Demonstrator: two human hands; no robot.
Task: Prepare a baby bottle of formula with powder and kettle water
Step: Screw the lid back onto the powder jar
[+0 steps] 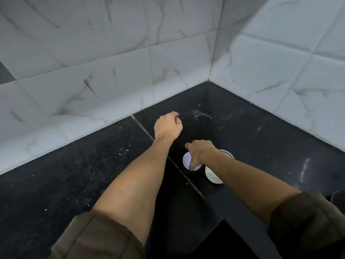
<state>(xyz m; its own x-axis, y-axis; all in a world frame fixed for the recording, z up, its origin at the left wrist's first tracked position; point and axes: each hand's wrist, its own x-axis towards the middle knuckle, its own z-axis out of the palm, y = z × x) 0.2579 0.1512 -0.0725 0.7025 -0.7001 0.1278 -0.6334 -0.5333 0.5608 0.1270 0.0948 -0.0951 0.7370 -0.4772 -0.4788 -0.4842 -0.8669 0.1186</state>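
Note:
On the black stone counter (pixel 74 174) a round pale lavender lid or container top (pixel 186 160) sits near the front edge. My right hand (pixel 202 153) is over it, fingers curled down onto its rim, hiding most of it. Behind my right wrist shows part of a clear container rim (pixel 227 153), and below the forearm a white bowl-like piece (pixel 211 176). My left hand (pixel 168 126) hovers further back over bare counter, fingers curled closed, with nothing visible in it. No bottle or kettle is in view.
White marble-pattern tiled walls (pixel 112 71) meet in a corner at the back right. A wet smear (pixel 201 114) and white specks lie on the counter. The counter's front edge (pixel 242 221) drops off at the lower right, by a dark object (pixel 337 198).

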